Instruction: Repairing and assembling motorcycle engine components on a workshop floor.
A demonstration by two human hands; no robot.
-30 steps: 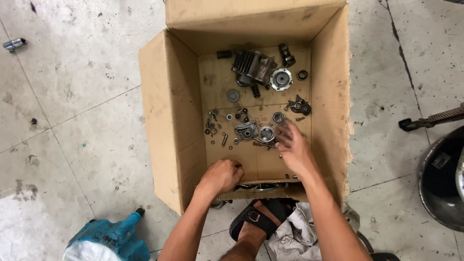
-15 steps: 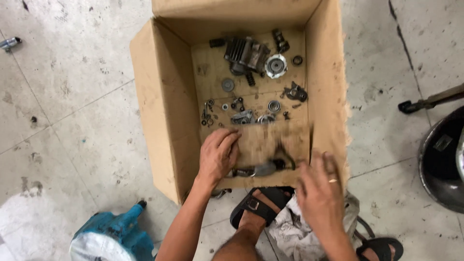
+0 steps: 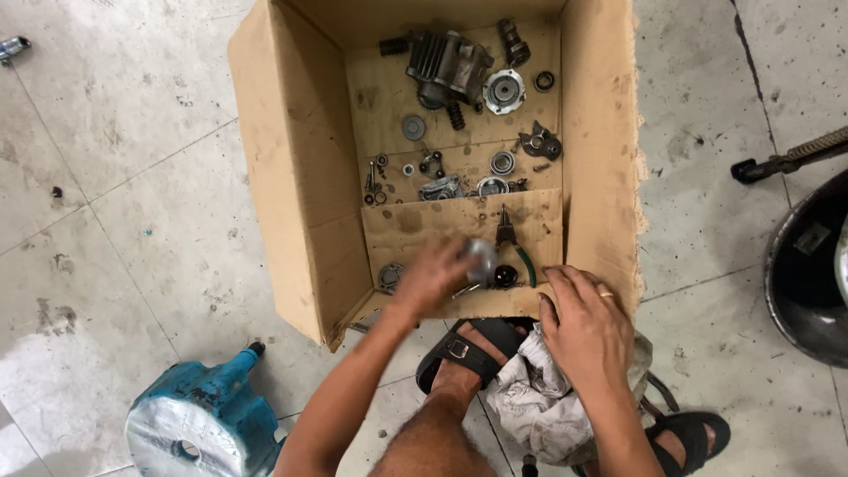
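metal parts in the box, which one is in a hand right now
The blurred silvery metal part at the near end of the cardboard box, gripped by the left hand. The other parts lie loose on the box floor, untouched.

Blue machine housing [image 3: 199, 424] lying on the tiled floor [image 3: 132, 221], below-left of the cardboard box [image 3: 283, 177]. Dark round tub [image 3: 808, 274] well off to the box's right, thin bar [image 3: 786, 161] just above it. Small metal piece [image 3: 13, 46] far left.

Single head view, steep downward look, close above cardboard box [image 3: 291, 177] on tiled floor [image 3: 115, 177].
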